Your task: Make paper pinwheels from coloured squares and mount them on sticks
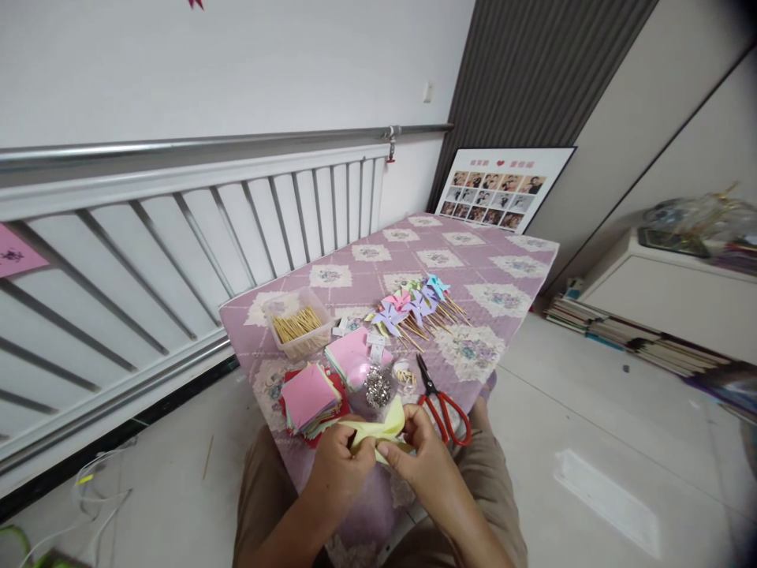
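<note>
We are holding a folded yellow paper in both hands at the near edge of the bench. Our left hand is pinching its left side, and our right hand is closing its fingers on the right side. Red scissors are lying just beside the right hand. A stack of paper squares is sitting just beyond the left hand, next to a heap of shiny pins. Farther off, a clear box of sticks and a pile of pinwheels are resting.
</note>
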A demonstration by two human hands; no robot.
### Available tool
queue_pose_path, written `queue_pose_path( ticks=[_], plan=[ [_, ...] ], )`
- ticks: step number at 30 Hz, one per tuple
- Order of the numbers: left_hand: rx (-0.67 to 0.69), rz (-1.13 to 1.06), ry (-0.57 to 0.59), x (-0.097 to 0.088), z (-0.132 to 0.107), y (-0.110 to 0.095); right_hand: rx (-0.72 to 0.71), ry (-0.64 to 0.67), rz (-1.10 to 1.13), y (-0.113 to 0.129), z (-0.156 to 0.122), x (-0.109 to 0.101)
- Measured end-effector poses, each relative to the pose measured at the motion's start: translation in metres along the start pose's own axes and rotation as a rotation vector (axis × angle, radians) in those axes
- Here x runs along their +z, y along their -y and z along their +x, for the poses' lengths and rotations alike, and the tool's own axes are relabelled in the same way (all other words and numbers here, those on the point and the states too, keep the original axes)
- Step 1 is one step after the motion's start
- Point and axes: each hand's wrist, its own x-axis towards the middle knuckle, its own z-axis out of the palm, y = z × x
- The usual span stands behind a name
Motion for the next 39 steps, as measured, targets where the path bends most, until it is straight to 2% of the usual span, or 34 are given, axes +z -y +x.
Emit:
queue_pose_path(
  ticks=[3,6,10,14,19,28,35,39],
  plan=[
    [-0.002,0.01,0.039,0.0,-0.003,0.004,0.071,0.103,0.123,-0.002,-0.003,-0.001],
    [-0.011,0.034,0.083,-0.002,-0.007,0.009,0.147,0.159,0.144,-0.008,-0.006,-0.003],
    [-0.021,0.065,0.103,-0.003,-0.012,0.022,0.179,0.22,0.186,-0.019,-0.01,-0.002],
    [-0.029,0.106,0.082,-0.004,-0.016,0.032,0.247,0.216,0.26,-0.033,-0.013,0.002],
    [0.042,0.172,0.154,-0.006,-0.019,0.035,0.264,0.223,0.333,-0.046,-0.018,0.005],
    [0.069,0.226,0.178,-0.009,-0.024,0.039,0.299,0.265,0.434,-0.035,-0.023,0.006],
    [0.088,0.289,0.194,-0.01,-0.025,0.037,0.373,0.271,0.498,-0.043,-0.023,0.006],
    [0.054,0.292,0.188,-0.008,-0.027,0.036,0.394,0.271,0.485,-0.045,-0.023,0.006]
  ],
)
